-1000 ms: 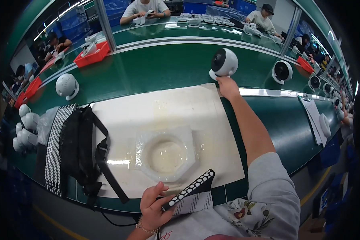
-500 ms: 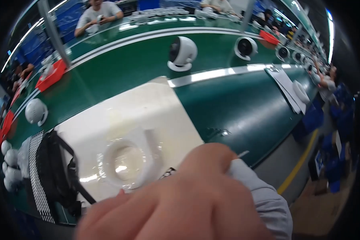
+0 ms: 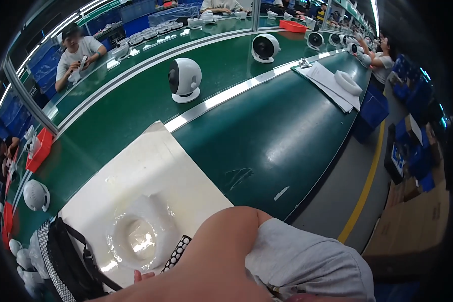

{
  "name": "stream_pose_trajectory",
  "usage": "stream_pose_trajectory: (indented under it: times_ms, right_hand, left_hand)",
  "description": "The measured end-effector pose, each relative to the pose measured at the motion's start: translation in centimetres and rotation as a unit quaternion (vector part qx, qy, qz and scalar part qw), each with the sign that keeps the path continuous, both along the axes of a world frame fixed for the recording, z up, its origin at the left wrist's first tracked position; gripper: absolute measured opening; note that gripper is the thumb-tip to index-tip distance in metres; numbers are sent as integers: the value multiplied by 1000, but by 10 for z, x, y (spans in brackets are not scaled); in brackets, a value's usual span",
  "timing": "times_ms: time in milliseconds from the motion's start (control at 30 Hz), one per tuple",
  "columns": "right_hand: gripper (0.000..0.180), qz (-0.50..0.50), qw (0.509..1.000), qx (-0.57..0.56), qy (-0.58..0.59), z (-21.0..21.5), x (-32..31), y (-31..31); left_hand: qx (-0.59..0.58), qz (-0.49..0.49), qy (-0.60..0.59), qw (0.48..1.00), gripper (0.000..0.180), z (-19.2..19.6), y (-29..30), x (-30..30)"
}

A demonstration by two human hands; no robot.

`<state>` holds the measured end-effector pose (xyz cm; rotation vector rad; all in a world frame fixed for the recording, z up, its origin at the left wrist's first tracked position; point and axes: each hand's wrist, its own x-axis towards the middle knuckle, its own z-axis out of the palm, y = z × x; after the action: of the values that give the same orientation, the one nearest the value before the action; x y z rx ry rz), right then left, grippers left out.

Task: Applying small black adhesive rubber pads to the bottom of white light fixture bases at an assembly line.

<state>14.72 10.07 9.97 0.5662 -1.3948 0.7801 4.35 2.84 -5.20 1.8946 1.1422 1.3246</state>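
My bare right arm, out of a light grey sleeve (image 3: pixel 307 256), bends close below the camera and crosses the lower middle. Its hand is out of sight past the bottom edge. Under that arm, a few fingertips show, seemingly of my left hand (image 3: pixel 143 276); the rest is covered, and whether it holds anything cannot be made out. Just beyond the fingertips, a white ring-shaped rest (image 3: pixel 121 236) with shiny clear tape round it sits on a cream board (image 3: pixel 110 181). A black strip with white dots (image 3: pixel 176 254) shows between ring and arm.
A black bag (image 3: pixel 70 256) lies left of the ring. White round fans (image 3: pixel 189 80) stand on the green conveyor (image 3: pixel 136 105) beyond a metal rail. A clipboard with papers (image 3: pixel 327 85) carries a white ring (image 3: pixel 348 83). A person (image 3: pixel 78 55) works across the line.
My view has tilted and turned, so the board and ring appear lower and further left. The close blurred skin has dropped lower, and more of my bent arm and sleeve shows.
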Motion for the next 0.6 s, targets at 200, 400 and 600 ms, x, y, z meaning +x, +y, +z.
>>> stream_pose_trajectory:
  times_ms: [200,400,600]
  right_hand:
    - [44,-3,999,34,-11,-8,-23,-4]
    - [48,-12,997,61,-40,-6,-4,-3]
    - [52,-17,992,116,-50,30,55,-1]
  left_hand:
    - [-38,20,-22,999,42,4,-2,6]
    - [-85,32,-57,994,46,1,-13,18]
    - [-103,47,-74,991,50,8,-23,7]
